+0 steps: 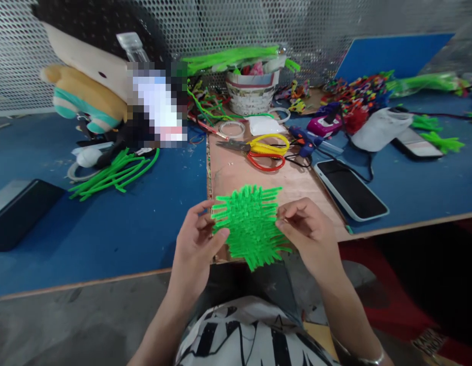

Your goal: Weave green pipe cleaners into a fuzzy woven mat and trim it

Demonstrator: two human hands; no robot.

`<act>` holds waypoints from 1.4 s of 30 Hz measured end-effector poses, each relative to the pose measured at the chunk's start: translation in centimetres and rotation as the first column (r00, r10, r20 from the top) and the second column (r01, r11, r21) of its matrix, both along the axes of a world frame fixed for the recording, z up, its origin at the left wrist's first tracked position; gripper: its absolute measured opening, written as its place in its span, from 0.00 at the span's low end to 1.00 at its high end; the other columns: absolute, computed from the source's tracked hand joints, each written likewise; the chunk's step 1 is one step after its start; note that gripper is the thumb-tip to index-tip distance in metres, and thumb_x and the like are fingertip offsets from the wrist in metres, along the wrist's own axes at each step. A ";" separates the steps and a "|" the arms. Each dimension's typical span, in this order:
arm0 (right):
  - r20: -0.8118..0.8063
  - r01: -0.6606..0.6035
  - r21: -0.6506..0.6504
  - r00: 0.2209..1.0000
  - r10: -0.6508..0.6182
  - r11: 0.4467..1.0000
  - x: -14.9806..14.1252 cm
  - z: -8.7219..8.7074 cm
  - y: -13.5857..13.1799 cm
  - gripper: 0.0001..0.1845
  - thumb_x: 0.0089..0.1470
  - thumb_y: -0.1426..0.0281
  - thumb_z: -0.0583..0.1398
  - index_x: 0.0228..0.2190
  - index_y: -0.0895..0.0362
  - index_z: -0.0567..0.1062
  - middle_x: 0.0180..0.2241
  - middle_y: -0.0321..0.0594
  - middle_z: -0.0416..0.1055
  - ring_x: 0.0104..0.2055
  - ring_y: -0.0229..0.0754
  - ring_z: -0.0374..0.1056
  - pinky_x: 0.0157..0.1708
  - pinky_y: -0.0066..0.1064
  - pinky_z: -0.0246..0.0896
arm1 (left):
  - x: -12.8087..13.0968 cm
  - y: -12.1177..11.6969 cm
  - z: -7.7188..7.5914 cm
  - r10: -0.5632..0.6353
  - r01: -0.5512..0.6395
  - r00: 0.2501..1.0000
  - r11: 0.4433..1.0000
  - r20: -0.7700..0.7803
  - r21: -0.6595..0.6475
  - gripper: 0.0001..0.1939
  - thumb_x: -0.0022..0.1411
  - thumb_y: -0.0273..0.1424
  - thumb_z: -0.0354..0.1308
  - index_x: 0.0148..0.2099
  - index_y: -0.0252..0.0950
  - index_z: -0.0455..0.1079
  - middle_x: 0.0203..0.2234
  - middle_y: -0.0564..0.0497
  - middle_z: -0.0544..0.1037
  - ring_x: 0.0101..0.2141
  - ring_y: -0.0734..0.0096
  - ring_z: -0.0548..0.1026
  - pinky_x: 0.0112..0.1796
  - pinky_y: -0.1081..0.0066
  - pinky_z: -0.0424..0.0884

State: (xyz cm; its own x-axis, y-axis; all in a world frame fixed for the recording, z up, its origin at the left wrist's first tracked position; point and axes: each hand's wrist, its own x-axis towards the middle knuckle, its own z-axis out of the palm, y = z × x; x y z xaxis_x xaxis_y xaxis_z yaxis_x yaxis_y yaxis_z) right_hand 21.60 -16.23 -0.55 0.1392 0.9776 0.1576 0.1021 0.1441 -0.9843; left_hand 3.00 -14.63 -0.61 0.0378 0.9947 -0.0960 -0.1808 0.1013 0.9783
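Note:
A bright green mat of woven pipe cleaners (pixel 251 229), with loose ends sticking out along its sides, is held up over the table's front edge. My left hand (pixel 197 239) grips its left side, thumb on top and fingers behind. On the opposite side, my right hand (pixel 310 231) pinches the stem ends between thumb and forefinger. Beyond the mat lie scissors (pixel 258 150) with one yellow and one red handle, blades pointing left. Loose green pipe cleaners (pixel 112 173) are bunched on the table to the left.
A phone (pixel 352 190) lies at the right, near a blue glue gun (pixel 306 140). Behind stands a white basket (pixel 251 94) with green pipe cleaners across it. A dark box-like object (pixel 26 213) is far left. A plush toy (pixel 87 99) leans against the mesh panel.

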 end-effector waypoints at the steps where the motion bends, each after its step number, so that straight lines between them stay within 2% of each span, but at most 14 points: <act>1: -0.046 -0.002 -0.005 0.999 0.001 1.000 -0.1 0.1 0.1 0.08 0.47 0.73 0.60 0.26 0.54 0.64 0.26 0.33 0.65 0.30 0.34 0.63 0.29 0.26 0.59 | 0.1 0.2 0.2 -0.006 0.011 0.997 0.998 0.080 -0.059 0.16 0.49 0.30 0.63 0.41 0.36 0.67 0.27 0.56 0.70 0.26 0.79 0.69 0.26 0.79 0.65; 3: -0.129 -0.015 -0.034 0.992 0.011 0.999 -0.2 0.3 0.3 0.09 0.46 0.72 0.61 0.26 0.54 0.63 0.26 0.32 0.65 0.30 0.34 0.63 0.28 0.25 0.59 | 0.4 0.6 0.5 0.023 0.001 0.988 0.988 0.155 -0.152 0.13 0.44 0.30 0.66 0.33 0.33 0.68 0.24 0.56 0.70 0.24 0.81 0.66 0.25 0.80 0.63; 6: -0.223 -0.074 -0.123 0.974 0.045 0.990 0.0 0.6 0.7 0.10 0.46 0.68 0.62 0.31 0.53 0.65 0.28 0.33 0.65 0.30 0.34 0.63 0.28 0.25 0.58 | 0.5 1.1 0.6 0.068 -0.038 0.983 0.983 0.169 -0.177 0.14 0.41 0.30 0.68 0.32 0.32 0.70 0.25 0.55 0.71 0.24 0.82 0.66 0.25 0.81 0.61; 8: -0.229 -0.118 -0.173 0.971 0.076 0.978 0.2 0.8 0.9 0.13 0.46 0.64 0.62 0.34 0.53 0.67 0.30 0.34 0.67 0.30 0.34 0.63 0.28 0.26 0.57 | 0.5 1.3 0.5 0.052 -0.024 0.985 0.985 0.162 -0.170 0.14 0.41 0.30 0.68 0.32 0.32 0.70 0.25 0.55 0.72 0.25 0.81 0.66 0.25 0.81 0.61; 10: -0.192 -0.169 -0.208 0.973 0.129 0.963 0.2 0.9 1.2 0.13 0.45 0.61 0.62 0.31 0.54 0.68 0.28 0.34 0.66 0.27 0.34 0.61 0.26 0.26 0.55 | 0.5 1.4 0.4 0.013 0.011 0.990 0.986 0.143 -0.164 0.14 0.41 0.31 0.68 0.31 0.32 0.70 0.25 0.55 0.72 0.25 0.79 0.67 0.26 0.78 0.63; 13: -0.159 -0.209 -0.269 0.972 0.170 0.940 -0.1 1.1 1.4 0.15 0.43 0.59 0.63 0.22 0.56 0.67 0.19 0.30 0.60 0.21 0.32 0.55 0.20 0.25 0.50 | 0.5 1.4 0.4 -0.025 0.040 0.993 0.989 0.113 -0.140 0.13 0.42 0.31 0.67 0.31 0.33 0.69 0.25 0.54 0.72 0.26 0.76 0.68 0.28 0.75 0.64; 15: -0.189 -0.201 -0.305 0.971 0.148 0.931 -0.5 1.1 1.4 0.16 0.41 0.59 0.64 0.20 0.57 0.66 0.16 0.29 0.57 0.19 0.31 0.52 0.18 0.25 0.47 | 0.4 1.3 0.4 -0.048 0.061 0.994 0.989 0.099 -0.135 0.14 0.42 0.32 0.67 0.30 0.33 0.68 0.25 0.54 0.71 0.25 0.76 0.68 0.28 0.75 0.64; 19: -0.278 -0.198 -0.315 0.954 0.109 0.928 -0.8 1.1 1.3 0.15 0.38 0.61 0.67 0.24 0.57 0.69 0.19 0.30 0.62 0.20 0.31 0.57 0.19 0.24 0.51 | 0.4 1.1 0.3 -0.078 0.089 0.993 0.987 0.086 -0.133 0.14 0.43 0.34 0.67 0.29 0.33 0.67 0.23 0.55 0.69 0.25 0.76 0.67 0.27 0.75 0.63; 22: -0.360 -0.238 -0.287 0.924 0.126 0.928 -0.6 0.9 1.3 0.14 0.38 0.63 0.67 0.26 0.57 0.70 0.22 0.31 0.65 0.23 0.32 0.61 0.22 0.24 0.56 | 0.4 1.1 0.2 -0.043 0.054 0.994 0.993 0.102 -0.101 0.14 0.43 0.32 0.67 0.27 0.34 0.65 0.22 0.56 0.68 0.24 0.77 0.66 0.26 0.76 0.62; 25: -0.406 -0.310 -0.282 0.896 0.180 0.908 -0.2 1.1 1.1 0.13 0.39 0.67 0.67 0.27 0.55 0.69 0.21 0.28 0.64 0.21 0.30 0.60 0.20 0.22 0.55 | 0.4 1.2 0.1 0.032 -0.028 0.990 0.999 0.134 -0.027 0.13 0.44 0.31 0.66 0.26 0.34 0.64 0.21 0.58 0.66 0.23 0.80 0.63 0.26 0.78 0.60; 29: -0.365 -0.329 -0.329 0.909 0.202 0.885 0.1 1.7 0.9 0.15 0.39 0.71 0.66 0.31 0.54 0.69 0.19 0.25 0.61 0.16 0.27 0.54 0.14 0.20 0.50 | 0.6 1.4 0.4 0.087 -0.097 0.982 0.994 0.165 0.051 0.11 0.47 0.29 0.65 0.26 0.34 0.64 0.20 0.59 0.63 0.22 0.82 0.60 0.24 0.81 0.58; 35: -0.250 -0.194 -0.279 0.960 0.124 0.941 0.0 2.4 1.1 0.12 0.40 0.70 0.65 0.30 0.56 0.70 0.20 0.27 0.63 0.17 0.28 0.58 0.16 0.22 0.55 | 0.6 1.2 0.9 0.011 -0.017 0.966 1.000 0.257 0.019 0.10 0.47 0.29 0.65 0.33 0.36 0.67 0.24 0.58 0.70 0.24 0.82 0.67 0.26 0.82 0.63; 38: -0.236 -0.170 -0.241 0.965 0.113 0.955 -0.1 2.3 1.4 0.12 0.40 0.69 0.65 0.30 0.57 0.70 0.21 0.29 0.65 0.20 0.30 0.60 0.18 0.23 0.56 | 0.7 0.9 0.7 -0.076 0.080 0.965 0.997 0.251 -0.008 0.15 0.47 0.30 0.66 0.39 0.36 0.70 0.29 0.55 0.75 0.28 0.77 0.72 0.31 0.77 0.69; 42: -0.156 -0.171 -0.210 0.978 0.140 0.962 -0.3 2.2 1.7 0.11 0.43 0.67 0.64 0.32 0.56 0.71 0.23 0.30 0.64 0.23 0.31 0.60 0.20 0.23 0.58 | 0.8 0.9 0.5 -0.139 0.148 0.971 0.989 0.195 -0.031 0.19 0.43 0.28 0.68 0.40 0.33 0.71 0.32 0.49 0.79 0.34 0.66 0.76 0.39 0.67 0.72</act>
State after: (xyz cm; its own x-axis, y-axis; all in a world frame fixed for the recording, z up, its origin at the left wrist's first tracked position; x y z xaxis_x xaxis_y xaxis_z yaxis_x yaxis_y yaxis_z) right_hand 21.33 -14.52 1.69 -0.0124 0.9971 -0.0753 -0.0436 -0.0757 -0.9962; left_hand 3.80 -13.69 -0.09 0.2016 0.9723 -0.1180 -0.3448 0.1832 0.9206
